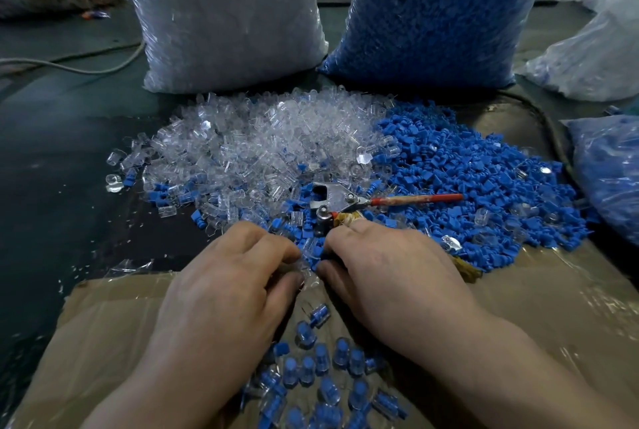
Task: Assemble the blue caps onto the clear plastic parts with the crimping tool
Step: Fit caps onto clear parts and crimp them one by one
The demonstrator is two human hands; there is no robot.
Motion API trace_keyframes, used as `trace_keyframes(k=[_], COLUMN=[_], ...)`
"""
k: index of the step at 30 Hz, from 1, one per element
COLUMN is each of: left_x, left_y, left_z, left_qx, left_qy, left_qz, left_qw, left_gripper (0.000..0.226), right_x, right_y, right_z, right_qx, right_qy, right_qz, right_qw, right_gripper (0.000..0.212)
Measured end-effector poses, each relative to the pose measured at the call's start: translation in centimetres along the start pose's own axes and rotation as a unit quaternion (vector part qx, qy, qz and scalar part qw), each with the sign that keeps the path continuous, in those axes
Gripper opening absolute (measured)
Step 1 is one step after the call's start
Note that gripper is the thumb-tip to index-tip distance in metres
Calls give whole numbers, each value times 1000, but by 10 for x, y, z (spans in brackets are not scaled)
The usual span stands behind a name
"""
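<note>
Blue caps [484, 169] are heaped right of the clear plastic parts [259, 141], just beyond both hands. Left hand [224, 283] fingers pinch a clear part [307, 264]; right hand [390, 273] fingers curl round the crimping tool [345, 202] by its wrapped handle.

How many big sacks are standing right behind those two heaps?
2. A sack of clear parts stands behind the clear heap, a sack of blue caps behind the blue heap. Other bags lie partly out of view at the edges.
</note>
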State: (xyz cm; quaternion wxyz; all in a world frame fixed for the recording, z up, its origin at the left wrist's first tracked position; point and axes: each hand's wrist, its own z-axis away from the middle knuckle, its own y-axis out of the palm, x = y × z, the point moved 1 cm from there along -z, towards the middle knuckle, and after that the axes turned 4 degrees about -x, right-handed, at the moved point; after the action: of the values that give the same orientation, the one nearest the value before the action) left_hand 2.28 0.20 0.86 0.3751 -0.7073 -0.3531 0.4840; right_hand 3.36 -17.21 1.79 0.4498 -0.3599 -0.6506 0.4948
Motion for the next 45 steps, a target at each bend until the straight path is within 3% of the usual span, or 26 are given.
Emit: trace_keyframes(k=[4,8,13,17,22,26,30,32,35,37,40,43,45], left_x=[-3,-1,3,1,-1,-2,-2,-1,1,3,1,-3,-4], left_y=[0,3,3,3,3,2,4,5,2,2,-2,-5,-3], left_z=[0,-1,1,2,2,2,2,2,4,4,1,-2,-3], left_qx=[4,-11,-35,-15,-12,4,-6,-22,-74,-98,-88,-59,-39], left_qy=[1,5,8,31,38,47,63,48,-41,-135,-210,-240,-246], left_qz=[1,6,24,25,27,29,26,37,116,259,465,580,599], left_qw=[1000,1000,999,999,999,998,998,998,990,951,856,776,761], left_gripper=[28,11,8,22,6,24,8,12,14,17,32,24,20], right_x=[0,2,2,2,3,3,5,2,-2,-4,-7,-8,-7], right_y=[-1,-2,-4,-4,-3,-6,-5,-6,-10,-12,-15,-18,-20], right_z=[1,0,0,2,5,7,9,10,13,13,11,9,8], right_qx=[-3,-4,6,9,5,-1,-13,-40,-78,-54,-11,13,26], right_qy=[-4,-3,-1,-7,-28,-54,-62,-38,34,110,185,180,169], right_qz=[-5,-9,-5,-18,-14,-17,-50,-73,-181,-347,-602,-753,-806], right_qw=[1000,1000,1000,1000,999,998,997,996,980,930,777,633,567], right_gripper=[18,17,12,11,15,16,17,19,11,4,5,14,16])
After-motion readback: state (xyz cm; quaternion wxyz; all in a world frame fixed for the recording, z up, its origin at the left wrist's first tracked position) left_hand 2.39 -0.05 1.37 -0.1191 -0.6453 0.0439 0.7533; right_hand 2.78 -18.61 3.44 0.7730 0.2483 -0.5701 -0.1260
